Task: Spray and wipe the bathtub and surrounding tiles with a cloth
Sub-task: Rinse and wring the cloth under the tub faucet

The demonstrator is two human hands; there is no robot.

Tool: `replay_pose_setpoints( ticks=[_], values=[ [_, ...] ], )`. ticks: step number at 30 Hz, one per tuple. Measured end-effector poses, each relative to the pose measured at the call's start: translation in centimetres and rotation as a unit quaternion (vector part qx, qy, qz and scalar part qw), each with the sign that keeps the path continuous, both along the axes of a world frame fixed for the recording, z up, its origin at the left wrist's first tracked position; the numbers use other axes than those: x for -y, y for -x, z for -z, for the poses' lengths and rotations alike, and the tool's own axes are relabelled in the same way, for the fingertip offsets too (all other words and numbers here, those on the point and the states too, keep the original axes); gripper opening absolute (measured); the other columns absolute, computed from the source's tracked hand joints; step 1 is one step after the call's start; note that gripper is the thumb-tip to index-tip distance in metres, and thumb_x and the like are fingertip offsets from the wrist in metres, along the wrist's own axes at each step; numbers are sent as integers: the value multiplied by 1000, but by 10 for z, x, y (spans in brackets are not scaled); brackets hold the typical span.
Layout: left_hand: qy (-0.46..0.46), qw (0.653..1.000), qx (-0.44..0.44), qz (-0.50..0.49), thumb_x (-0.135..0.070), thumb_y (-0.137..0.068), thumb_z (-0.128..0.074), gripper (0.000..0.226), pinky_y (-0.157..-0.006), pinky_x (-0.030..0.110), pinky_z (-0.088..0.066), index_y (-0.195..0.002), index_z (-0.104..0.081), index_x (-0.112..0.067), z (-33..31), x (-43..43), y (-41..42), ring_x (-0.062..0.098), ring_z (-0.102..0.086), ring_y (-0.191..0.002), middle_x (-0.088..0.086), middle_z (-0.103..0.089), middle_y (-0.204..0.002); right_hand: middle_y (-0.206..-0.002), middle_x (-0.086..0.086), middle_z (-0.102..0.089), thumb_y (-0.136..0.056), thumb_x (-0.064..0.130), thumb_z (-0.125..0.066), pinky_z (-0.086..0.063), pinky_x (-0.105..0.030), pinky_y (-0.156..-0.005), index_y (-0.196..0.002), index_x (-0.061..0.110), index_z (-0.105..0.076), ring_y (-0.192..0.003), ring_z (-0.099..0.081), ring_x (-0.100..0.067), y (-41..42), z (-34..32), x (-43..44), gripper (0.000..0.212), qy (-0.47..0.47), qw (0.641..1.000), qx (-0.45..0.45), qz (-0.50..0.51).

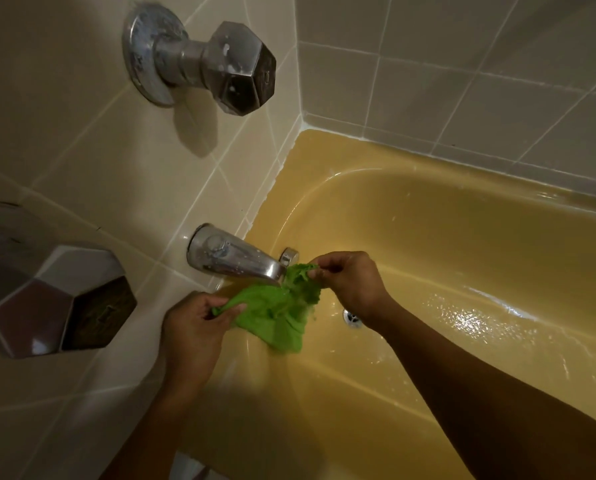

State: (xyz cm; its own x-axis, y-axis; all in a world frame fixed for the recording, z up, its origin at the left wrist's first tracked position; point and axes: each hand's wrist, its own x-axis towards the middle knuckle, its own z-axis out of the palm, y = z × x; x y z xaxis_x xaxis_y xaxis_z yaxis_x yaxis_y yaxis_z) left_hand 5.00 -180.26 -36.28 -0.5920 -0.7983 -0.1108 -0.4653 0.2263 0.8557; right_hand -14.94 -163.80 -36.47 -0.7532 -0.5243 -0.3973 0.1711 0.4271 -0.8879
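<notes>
bathtub (463, 237): yellow, floor wet, glare at 3 o'clock of drain (352, 316)
tiles (82, 116): beige wall, 9–12 o'clock
spout (234, 259): just above cloth
cloth (276, 313): green, stretched between both hands, long axis 8-to-2 o'clock
left hand (192, 327): fingers pinching lower-left corner
right hand (352, 282): fingers pinching top edge, nearer spout
next: likely rinse or wring

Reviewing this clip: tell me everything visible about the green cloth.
The green cloth is bright lime, thin and crumpled, with a textured weave that looks like microfibre. It is stretched between both hands just below the mouth of the chrome tub spout, over the yellow bathtub. The left hand pinches one corner, the right hand pinches a bunched edge higher up, and the rest hangs down in folds. Whether it is wet cannot be told.
</notes>
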Motion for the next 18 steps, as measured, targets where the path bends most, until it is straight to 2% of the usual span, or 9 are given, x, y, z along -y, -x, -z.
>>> replay_pose_setpoints(
  ticks=[2,5,7,9,11,13,16,18],
  values=[
    [15,999,-6,-30,-19,-79,-85,15,-68,27,-58,-91,-77,-18,1,-6,-1,14,-74,-77,-4,-76,-82,-83,-7,-77,-82,2,-80,-62,-44,-80,-93,8,-80,-79,-74,-27,-7,1,13,12,-5,1000,3,-23],
    [57,998,-22,-13,-2,-90,-73,22,-80,32,-60,-108,-78,-13,1,-8,-3,15,-75,-92,-3,-78,-100,-82,-7,-75,-83,-6,-74,-63,-36,-72,-93,6,-79,-72,-73,-24,-16,-2,28,17,-15,998,-18,-56],
    [100,995,-2,-2,11,-88,-66,33,-84,30,-57,-108,-78,-12,-4,-9,-4,16,-73,-96,-1,-76,-105,-84,-12,-75,-83,-8,-73,-63,-37,-70,-91,5,-78,-70,-73,-28,-20,-3,35,16,-13,997,-14,-73],
    [125,992,7,-6,15,-85,-65,37,-84,30,-57,-105,-79,-12,-9,-10,-5,17,-73,-94,1,-76,-103,-84,-10,-75,-86,-6,-72,-63,-38,-70,-93,7,-78,-68,-72,-26,-22,-2,38,16,-15,998,-5,-60],
    [127,992,10,-15,12,-84,-71,32,-81,37,-61,-103,-80,-12,-13,-10,-7,17,-74,-88,2,-78,-99,-86,-5,-75,-89,1,-69,-59,-34,-73,-97,12,-79,-72,-68,-19,-22,-1,37,17,-27,997,-34,-71],
    [130,991,12,-25,1,-81,-81,23,-73,41,-63,-98,-80,-14,-16,-8,-8,15,-74,-76,-1,-78,-90,-88,-1,-76,-91,7,-67,-56,-33,-75,-96,16,-80,-80,-68,-17,-23,-2,34,17,-36,994,-58,-81],
    [151,987,32,-38,-20,-78,-87,15,-61,36,-60,-90,-79,-16,-22,-6,-8,11,-70,-62,-6,-74,-76,-85,-1,-75,-95,21,-68,-57,-41,-77,-90,21,-78,-82,-69,-22,-17,-5,28,11,-19,999,-41,-23],
    [154,986,36,-55,-24,-83,-83,14,-63,36,-60,-92,-79,-14,-23,-5,-8,12,-69,-62,-4,-74,-76,-82,-1,-75,-95,28,-69,-59,-50,-81,-86,24,-76,-83,-70,-26,-8,-5,23,12,-13,999,-41,-6]
  ],
)
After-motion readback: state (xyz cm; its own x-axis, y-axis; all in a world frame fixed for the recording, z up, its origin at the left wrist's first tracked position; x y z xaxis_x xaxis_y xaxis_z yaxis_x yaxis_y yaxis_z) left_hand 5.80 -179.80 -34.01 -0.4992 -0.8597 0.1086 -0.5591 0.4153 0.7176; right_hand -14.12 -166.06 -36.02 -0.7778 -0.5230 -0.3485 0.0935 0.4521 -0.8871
